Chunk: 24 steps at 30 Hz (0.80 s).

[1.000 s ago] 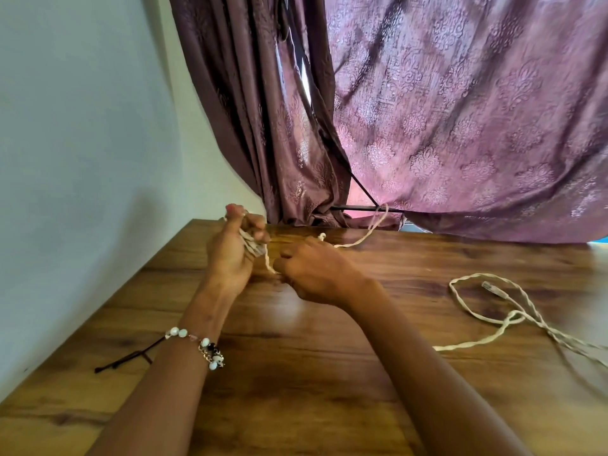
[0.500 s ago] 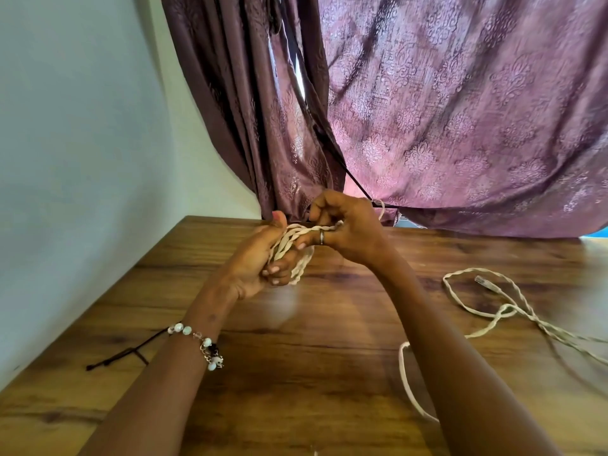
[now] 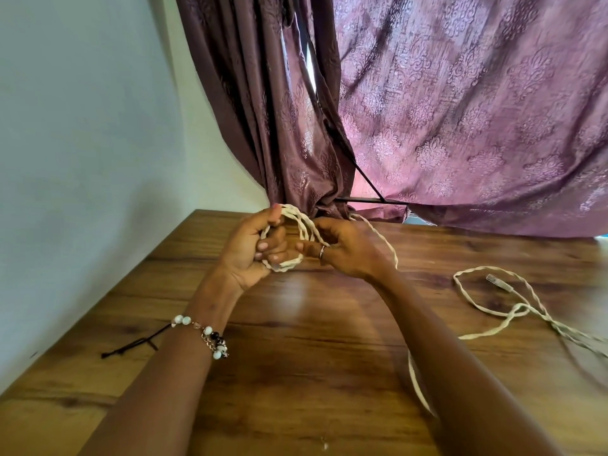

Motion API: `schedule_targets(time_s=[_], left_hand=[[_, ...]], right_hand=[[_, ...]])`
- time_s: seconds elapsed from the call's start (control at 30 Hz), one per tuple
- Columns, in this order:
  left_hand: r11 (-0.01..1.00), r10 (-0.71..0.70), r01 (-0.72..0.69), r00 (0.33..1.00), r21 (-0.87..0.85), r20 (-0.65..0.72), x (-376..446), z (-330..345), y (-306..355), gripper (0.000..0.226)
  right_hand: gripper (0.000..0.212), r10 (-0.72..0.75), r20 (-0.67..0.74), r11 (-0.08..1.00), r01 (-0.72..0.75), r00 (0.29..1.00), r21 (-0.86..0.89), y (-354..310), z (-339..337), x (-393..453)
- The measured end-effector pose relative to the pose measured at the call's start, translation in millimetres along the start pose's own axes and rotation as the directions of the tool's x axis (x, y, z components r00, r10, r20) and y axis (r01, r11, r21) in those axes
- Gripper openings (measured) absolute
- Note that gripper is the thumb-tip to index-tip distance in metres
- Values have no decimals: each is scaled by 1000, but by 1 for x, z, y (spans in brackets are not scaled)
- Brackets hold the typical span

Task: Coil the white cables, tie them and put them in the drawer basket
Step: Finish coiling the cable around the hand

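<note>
White cable: coil upright; our left hand grips it, right hand pinches loops. Tail runs right; our right forearm hides part.

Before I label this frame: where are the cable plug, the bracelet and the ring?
cable plug (image 3: 499, 283), head view, its clear body.
bracelet (image 3: 208, 331), head view, a bead.
ring (image 3: 321, 252), head view, the band.

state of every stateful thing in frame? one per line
left hand: grips the coil, fingers curled through the loops
right hand: pinches a strand at the coil
coil: a few loops wound, untied, held above the table
loose cable: uncoiled, lying slack on the table, connector end free
curtain: drawn, hem bunched at the table's far edge
</note>
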<state>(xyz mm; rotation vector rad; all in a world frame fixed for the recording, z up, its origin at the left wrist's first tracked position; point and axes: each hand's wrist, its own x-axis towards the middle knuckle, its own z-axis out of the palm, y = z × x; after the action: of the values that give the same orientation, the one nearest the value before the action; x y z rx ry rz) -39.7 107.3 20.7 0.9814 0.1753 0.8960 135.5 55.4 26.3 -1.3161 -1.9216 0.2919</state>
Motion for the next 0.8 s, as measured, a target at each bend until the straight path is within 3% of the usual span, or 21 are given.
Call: schedule_targets(time_s=[0.13, 0.2, 0.3, 0.37, 0.5, 0.63, 0.67, 0.73, 0.8], left_hand=[[991, -18, 36, 991, 130, -133, 3, 8, -9, 33], [981, -27, 60, 984, 183, -179, 4, 7, -11, 32], [965, -53, 100, 980, 244, -190, 3, 2, -10, 32], [947, -76, 125, 982, 296, -171, 1, 0, -7, 35], [944, -139, 182, 976, 274, -169, 0, 2, -5, 43], [978, -192, 205, 952, 32, -238, 3, 0, 0, 44], [984, -180, 177, 954, -34, -241, 2, -2, 4, 46], [984, -127, 93, 964, -155, -232, 0, -8, 12, 49], [966, -45, -15, 973, -258, -228, -3, -14, 19, 47]], right_hand=[[22, 22, -47, 990, -29, 999, -138, 13, 16, 6], [33, -2, -57, 981, -9, 998, -194, 12, 19, 5], [47, -37, -19, 972, 31, 999, -232, 13, 23, 5], [43, -35, 9, 970, 36, 999, -241, 12, 22, 5], [28, -52, 67, 992, 59, 996, -113, 7, 10, 2], [32, 103, 7, 974, -103, 995, 203, 10, -10, 0], [31, 107, -18, 981, -102, 994, 162, 18, -13, 1], [17, 79, -54, 983, -87, 995, -159, 34, -16, -2], [29, 48, -62, 929, -67, 997, -365, 50, -15, -7]])
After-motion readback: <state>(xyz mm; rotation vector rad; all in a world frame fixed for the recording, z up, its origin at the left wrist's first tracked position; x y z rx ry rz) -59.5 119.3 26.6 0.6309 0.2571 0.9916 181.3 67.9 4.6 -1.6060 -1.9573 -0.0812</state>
